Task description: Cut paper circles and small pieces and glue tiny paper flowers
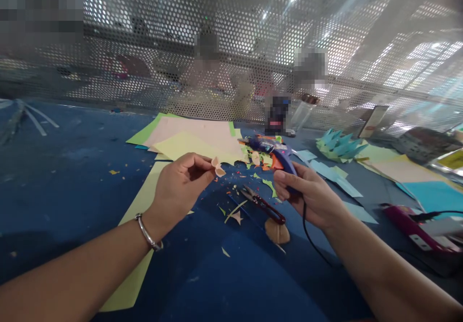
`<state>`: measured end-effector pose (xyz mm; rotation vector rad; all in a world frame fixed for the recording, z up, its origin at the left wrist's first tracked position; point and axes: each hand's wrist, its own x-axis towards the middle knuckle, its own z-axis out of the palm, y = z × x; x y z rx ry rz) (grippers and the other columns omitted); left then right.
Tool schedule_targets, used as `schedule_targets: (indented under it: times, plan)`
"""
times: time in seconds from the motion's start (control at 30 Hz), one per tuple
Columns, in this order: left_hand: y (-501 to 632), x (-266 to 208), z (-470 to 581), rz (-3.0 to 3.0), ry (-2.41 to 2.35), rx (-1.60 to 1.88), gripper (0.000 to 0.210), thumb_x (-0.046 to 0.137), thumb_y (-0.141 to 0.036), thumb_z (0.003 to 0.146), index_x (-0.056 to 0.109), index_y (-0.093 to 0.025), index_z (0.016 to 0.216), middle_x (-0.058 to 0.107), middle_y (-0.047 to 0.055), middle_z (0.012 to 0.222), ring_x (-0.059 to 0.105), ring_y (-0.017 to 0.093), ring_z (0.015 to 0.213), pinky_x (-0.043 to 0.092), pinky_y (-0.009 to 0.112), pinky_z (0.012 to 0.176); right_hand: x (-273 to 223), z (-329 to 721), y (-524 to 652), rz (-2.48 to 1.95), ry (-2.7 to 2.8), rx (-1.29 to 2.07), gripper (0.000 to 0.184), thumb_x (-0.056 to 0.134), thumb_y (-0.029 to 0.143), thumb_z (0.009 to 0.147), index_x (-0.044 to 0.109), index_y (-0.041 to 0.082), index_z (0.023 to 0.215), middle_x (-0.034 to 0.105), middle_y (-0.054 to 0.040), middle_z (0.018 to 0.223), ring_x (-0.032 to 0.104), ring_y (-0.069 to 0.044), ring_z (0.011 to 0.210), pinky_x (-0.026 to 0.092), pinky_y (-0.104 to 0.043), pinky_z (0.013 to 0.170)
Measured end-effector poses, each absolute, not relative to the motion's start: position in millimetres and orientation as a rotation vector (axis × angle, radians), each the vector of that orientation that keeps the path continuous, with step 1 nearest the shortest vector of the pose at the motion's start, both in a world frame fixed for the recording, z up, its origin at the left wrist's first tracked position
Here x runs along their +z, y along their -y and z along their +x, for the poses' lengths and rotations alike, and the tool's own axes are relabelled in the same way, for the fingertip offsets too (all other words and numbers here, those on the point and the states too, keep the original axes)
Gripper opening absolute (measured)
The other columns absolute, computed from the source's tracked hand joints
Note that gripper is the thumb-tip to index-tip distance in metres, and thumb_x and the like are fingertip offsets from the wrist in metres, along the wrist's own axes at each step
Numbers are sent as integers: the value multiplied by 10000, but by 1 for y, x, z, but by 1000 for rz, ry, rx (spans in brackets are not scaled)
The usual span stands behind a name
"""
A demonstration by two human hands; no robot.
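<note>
Between the thumb and fingers of my left hand [184,187] is a small peach paper flower [217,167], its petals pointing right. My right hand [311,191] is wrapped round the handle of a blue glue gun [269,148] with an orange trigger. The gun's nozzle points left, above and beyond the flower and apart from it. A black cord hangs from the handle. Below, between my hands, dark red-handled scissors [264,206] lie on the blue table [202,278], next to a tan rounded piece [278,231] and paper scraps [237,217].
Stacked paper sheets [191,131] lie at the back, and a long yellow-green strip [133,283] runs under my left arm. At right are blue paper pieces [336,177], a blue spiky paper shape [340,144] and a purple power strip [415,228]. A perforated metal panel [235,32] stands behind.
</note>
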<state>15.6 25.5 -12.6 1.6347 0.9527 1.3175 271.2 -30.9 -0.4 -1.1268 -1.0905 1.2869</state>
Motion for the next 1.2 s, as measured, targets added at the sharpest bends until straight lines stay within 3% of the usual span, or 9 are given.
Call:
schedule_targets:
  times: [0.13,0.4,0.63,0.87,1.2]
  plan:
    - [-26,-11,15,1612,-936,1330,119,777,-293,784,675,-231,785,748,46,963,714,235,913,576,398,842,1,270,32,-1054,1064,1157,316,832,352,770,594,234,941,569,42,682,518,-102,573,369,-234,523]
    - [-22,-15,14,1713,-873,1332,101,754,-287,822,670,-230,819,736,42,970,708,214,861,578,380,800,6,267,38,-970,1127,1059,309,743,470,809,517,261,839,462,42,670,420,-130,555,361,-282,528]
    - [-21,-13,13,1772,-896,1343,91,733,-287,840,678,-217,820,733,53,938,701,215,851,574,383,774,7,268,41,-914,1070,1091,188,719,369,854,569,256,850,449,29,694,463,-132,601,343,-267,510]
    - [-23,-14,14,1701,-882,1312,83,749,-283,825,683,-234,831,745,45,954,705,222,898,587,395,838,9,268,41,-921,1141,1167,132,691,343,848,622,251,914,374,54,634,341,-102,468,282,-274,453]
    - [-25,-9,14,1661,-907,1322,110,755,-321,820,677,-247,796,768,32,872,720,230,855,589,443,874,2,268,38,-1091,1305,1026,63,647,246,798,636,218,743,477,31,593,419,-117,467,310,-299,504]
